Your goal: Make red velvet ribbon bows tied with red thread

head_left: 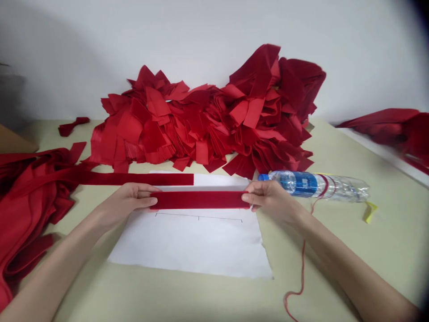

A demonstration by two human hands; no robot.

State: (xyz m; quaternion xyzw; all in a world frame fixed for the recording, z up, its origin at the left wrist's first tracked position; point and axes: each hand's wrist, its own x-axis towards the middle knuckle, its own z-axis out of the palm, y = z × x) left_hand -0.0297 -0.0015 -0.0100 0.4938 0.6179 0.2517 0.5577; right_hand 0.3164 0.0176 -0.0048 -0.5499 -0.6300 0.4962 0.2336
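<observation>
A short red velvet ribbon strip (200, 200) lies stretched flat over a white paper sheet (191, 246), just above a thin drawn line with tick marks (199, 217). My left hand (129, 199) pinches the strip's left end. My right hand (268, 197) pinches its right end. Both hands are closed on the strip. A longer red ribbon (134, 179) runs from the left pile to an end at the paper's top edge, just behind the held strip.
A big heap of folded red ribbon pieces (208, 125) sits against the wall. Loose red ribbon (27, 192) is piled at the left. A plastic water bottle (318, 184) lies on its side at the right, with a red thread (301, 268) trailing forward. More red fabric (395, 127) lies far right.
</observation>
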